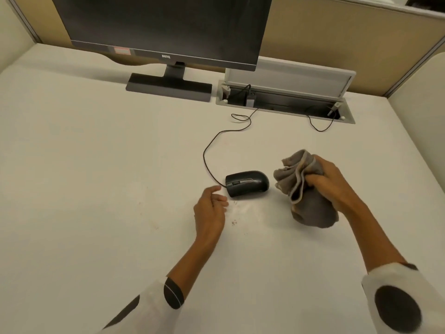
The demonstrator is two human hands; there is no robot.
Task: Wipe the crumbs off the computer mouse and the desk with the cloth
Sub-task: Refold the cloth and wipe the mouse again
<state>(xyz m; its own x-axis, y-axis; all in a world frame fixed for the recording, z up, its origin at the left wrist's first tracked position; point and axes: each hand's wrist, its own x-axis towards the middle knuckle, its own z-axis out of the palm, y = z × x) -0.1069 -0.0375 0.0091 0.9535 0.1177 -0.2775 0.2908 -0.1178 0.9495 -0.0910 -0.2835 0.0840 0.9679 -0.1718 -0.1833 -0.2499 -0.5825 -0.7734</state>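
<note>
Right hand [330, 182] grips the bunched grey cloth [305, 189] beside the black corded mouse [246, 183]; left hand [212, 208] loosely curled, holding nothing — crumbs [234, 222] remain on the white counter [96, 165], wiping apparently unfinished.

A dark BenQ monitor [159, 27] stands on its flat base [168, 87] at twelve o'clock. Tan partition panels [313, 39] with grey metal frames close the back — at one o'clock an open cable hatch [284, 102], lid raised. Light is warm, even.
</note>
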